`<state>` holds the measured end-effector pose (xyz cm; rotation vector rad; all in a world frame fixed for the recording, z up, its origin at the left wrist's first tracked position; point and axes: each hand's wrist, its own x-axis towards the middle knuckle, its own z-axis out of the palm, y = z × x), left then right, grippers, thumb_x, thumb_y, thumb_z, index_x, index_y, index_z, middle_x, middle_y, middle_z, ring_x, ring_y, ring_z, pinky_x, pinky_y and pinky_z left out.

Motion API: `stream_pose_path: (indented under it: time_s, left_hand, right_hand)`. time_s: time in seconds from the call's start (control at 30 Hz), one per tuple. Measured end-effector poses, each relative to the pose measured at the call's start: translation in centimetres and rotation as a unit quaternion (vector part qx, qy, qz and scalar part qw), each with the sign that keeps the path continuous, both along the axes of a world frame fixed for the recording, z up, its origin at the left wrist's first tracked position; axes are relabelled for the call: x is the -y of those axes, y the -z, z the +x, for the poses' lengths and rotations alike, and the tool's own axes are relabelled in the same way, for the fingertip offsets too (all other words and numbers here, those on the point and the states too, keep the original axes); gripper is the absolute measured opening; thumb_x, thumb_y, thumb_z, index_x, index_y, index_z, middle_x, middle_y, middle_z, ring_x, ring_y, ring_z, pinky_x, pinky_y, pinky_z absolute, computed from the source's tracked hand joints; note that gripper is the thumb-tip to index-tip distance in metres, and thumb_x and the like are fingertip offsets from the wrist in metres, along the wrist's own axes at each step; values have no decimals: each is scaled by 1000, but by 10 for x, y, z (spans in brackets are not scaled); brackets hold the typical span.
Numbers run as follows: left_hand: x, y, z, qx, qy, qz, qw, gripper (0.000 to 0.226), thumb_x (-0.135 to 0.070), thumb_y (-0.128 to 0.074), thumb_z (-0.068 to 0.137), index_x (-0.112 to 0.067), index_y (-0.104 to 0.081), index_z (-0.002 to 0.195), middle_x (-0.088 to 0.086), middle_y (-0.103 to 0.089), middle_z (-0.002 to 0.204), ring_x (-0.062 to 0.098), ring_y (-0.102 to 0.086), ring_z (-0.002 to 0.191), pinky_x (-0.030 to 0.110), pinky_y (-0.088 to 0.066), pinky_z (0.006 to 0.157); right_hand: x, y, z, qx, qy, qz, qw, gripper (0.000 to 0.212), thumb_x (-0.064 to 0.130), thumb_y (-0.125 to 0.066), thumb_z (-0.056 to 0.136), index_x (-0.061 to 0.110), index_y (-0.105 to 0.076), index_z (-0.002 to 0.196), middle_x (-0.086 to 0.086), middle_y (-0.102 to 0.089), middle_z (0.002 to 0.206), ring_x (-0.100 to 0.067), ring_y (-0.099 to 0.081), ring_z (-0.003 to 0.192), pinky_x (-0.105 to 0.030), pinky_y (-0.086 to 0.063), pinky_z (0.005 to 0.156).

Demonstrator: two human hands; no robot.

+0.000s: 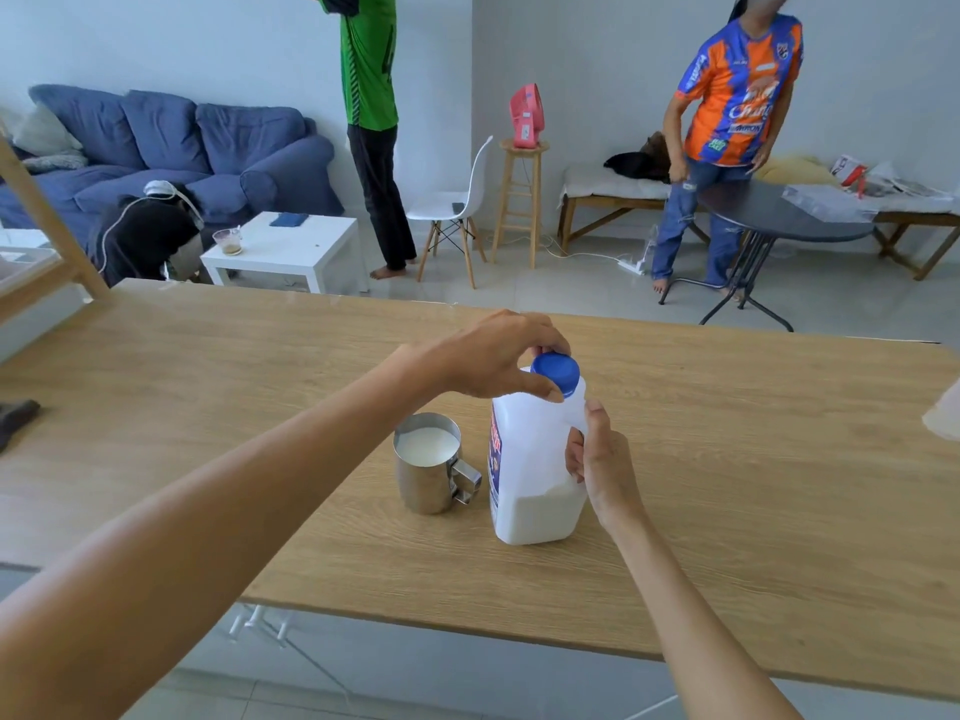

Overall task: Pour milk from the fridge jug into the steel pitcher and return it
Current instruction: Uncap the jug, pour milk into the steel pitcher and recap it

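A white plastic milk jug (530,475) stands upright on the wooden table (753,485), about a third full. Its blue cap (556,373) sits on the neck, and my left hand (493,356) grips that cap from above with fingers and thumb. My right hand (597,465) holds the jug's handle on its right side. Just left of the jug stands the steel pitcher (428,467), filled with milk, its handle pointing toward the jug.
A dark object (15,418) lies at the table's left edge. A wooden frame post (47,220) rises at the far left. Beyond the table are a white coffee table (291,246), a white chair (457,210), a round black table (769,220) and people standing.
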<state>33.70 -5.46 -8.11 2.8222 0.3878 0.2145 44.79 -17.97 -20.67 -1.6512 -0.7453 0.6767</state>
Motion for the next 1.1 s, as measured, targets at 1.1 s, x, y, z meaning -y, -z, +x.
stream_pose_path:
  time_s: [1.1]
  left_hand:
    - [112, 209, -101, 172, -340, -786, 486, 58, -44, -27, 100, -1, -61, 114, 14, -69, 100, 24, -69, 82, 35, -55, 80]
  right_hand:
    - [64, -55, -46, -127, 19, 52, 990, 47, 51, -55, 66, 25, -22, 45, 4, -19, 44, -14, -16, 41, -20, -16, 39]
